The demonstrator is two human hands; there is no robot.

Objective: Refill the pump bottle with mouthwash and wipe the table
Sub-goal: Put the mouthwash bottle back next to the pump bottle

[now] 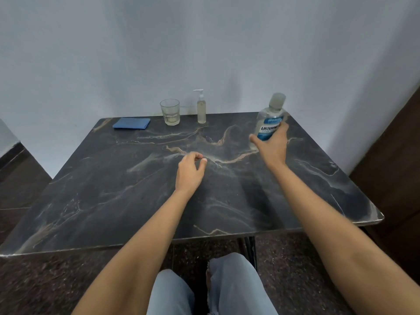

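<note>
1 grip, right hand (271, 144), wraps mouthwash bottle (270, 120); left hand (189, 170) loose.

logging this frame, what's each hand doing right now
Left hand: loosely curled, holding nothing, over the table.
Right hand: closed around the mouthwash bottle.

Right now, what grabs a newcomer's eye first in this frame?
The right hand gripping the tilted mouthwash bottle at the far right of the dark marble table. The left hand hovers empty, loosely curled, over the middle. Along the back edge by the wall stand a pump bottle, a glass and a folded blue cloth.
</note>
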